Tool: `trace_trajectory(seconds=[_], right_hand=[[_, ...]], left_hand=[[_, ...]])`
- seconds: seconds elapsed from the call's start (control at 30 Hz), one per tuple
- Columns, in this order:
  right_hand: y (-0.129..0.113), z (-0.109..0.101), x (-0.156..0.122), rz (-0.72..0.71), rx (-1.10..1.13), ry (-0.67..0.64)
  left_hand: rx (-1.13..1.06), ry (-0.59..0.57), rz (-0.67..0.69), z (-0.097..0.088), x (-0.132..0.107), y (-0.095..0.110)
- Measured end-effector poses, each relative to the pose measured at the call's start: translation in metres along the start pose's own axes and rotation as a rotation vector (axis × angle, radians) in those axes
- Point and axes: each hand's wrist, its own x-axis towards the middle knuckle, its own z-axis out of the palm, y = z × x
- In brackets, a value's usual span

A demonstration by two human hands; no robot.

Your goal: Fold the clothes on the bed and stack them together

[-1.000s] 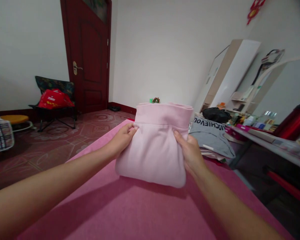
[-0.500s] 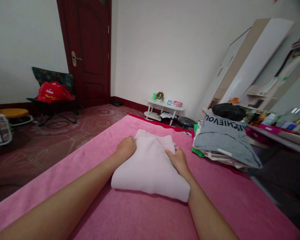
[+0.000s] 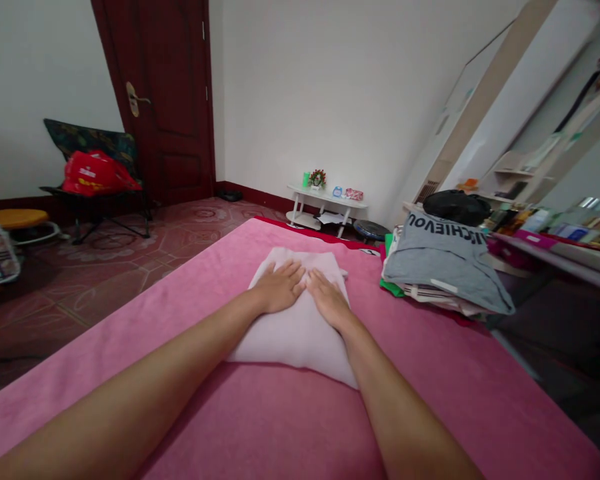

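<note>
A folded pale pink-white cloth (image 3: 290, 340), perhaps a garment, lies on the pink bed cover (image 3: 260, 427). My left hand (image 3: 280, 287) rests flat on top of it, fingers stretched out toward the far right. Beside it my right hand (image 3: 327, 297) also lies flat on the cloth, fingers pointing forward and left. The fingertips of both hands nearly meet near the middle of the cloth's far half. Neither hand grips anything. Part of the cloth is hidden beneath my hands and forearms.
To the right a stack of folded clothes has a grey shirt (image 3: 445, 260) on top, with a black item (image 3: 457, 207) behind. A low white table (image 3: 325, 197) stands past the bed. At left, a folding chair (image 3: 93, 137) holds a red bag (image 3: 97, 173).
Both hands have let go of the cloth's side edges and moved inward onto its top, now lying flat. The cloth's far part looks flatter, and the view has shifted slightly.
</note>
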Motion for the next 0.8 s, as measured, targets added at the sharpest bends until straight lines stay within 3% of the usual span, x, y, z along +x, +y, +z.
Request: trace_trajectory(seconds=[0.07, 0.13, 0.23, 0.3, 0.33, 0.4, 0.47, 0.53, 0.6, 0.67, 0.73, 0.8], right_hand=[[0.023, 0.014, 0.009, 0.029, -0.008, -0.073], [0.032, 0.015, 0.014, 0.021, -0.013, -0.01], [0.036, 0.009, 0.013, 0.105, -0.058, 0.301], [0.043, 0.006, 0.01, 0.257, -0.066, 0.499], [0.048, 0.006, 0.009, 0.348, -0.036, 0.536], [0.055, 0.005, 0.007, 0.495, 0.124, 0.497], [0.052, -0.001, 0.006, 0.534, 0.385, 0.376], [0.035, -0.017, 0.004, 0.403, 0.635, 0.327], [0.006, -0.044, 0.001, 0.14, 0.759, 0.455], [-0.021, -0.074, -0.001, -0.149, 0.708, 0.727], [-0.035, -0.096, -0.002, -0.283, 0.629, 0.913], [-0.026, -0.099, -0.004, -0.282, 0.592, 0.856]], left_hand=[[0.031, -0.102, -0.019, 0.018, 0.012, -0.013], [0.044, -0.036, -0.048, 0.023, 0.021, -0.021], [-0.039, 0.148, -0.341, 0.02, 0.024, -0.03], [-0.162, 0.221, -0.577, 0.021, 0.023, -0.038], [-0.229, 0.249, -0.65, 0.022, 0.021, -0.043], [-0.355, 0.304, -0.705, 0.025, 0.019, -0.049], [-0.543, 0.354, -0.704, 0.022, 0.017, -0.048], [-0.768, 0.449, -0.597, 0.007, 0.013, -0.039], [-0.892, 0.657, -0.327, -0.022, 0.007, -0.021], [-0.824, 0.933, 0.025, -0.059, -0.001, -0.003], [-0.727, 1.113, 0.269, -0.087, -0.006, 0.009], [-0.614, 1.142, 0.357, -0.094, -0.007, 0.009]])
